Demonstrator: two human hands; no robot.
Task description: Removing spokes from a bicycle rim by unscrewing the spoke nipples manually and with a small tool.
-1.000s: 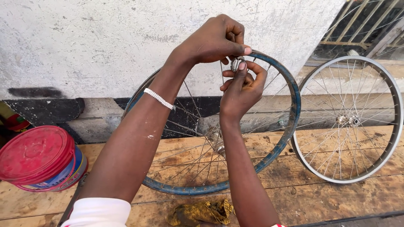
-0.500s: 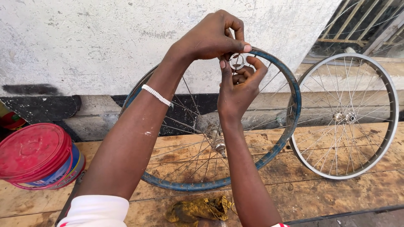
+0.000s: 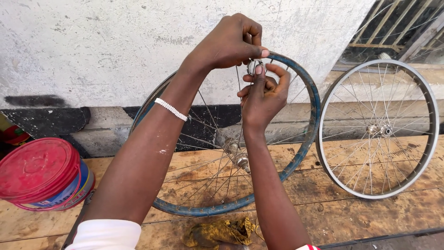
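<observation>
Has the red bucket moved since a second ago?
No. The red bucket sits at the same spot on the wooden bench, below the dark wall patch.

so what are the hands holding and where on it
Both hands, left hand and right hand, pinch a small metal tool at the top of the blue wheel rim.

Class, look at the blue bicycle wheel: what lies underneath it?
The blue wheel stands on a wooden plank table, with a crumpled yellow rag in front. The forearms cover part of the rim's contact with the planks.
</observation>
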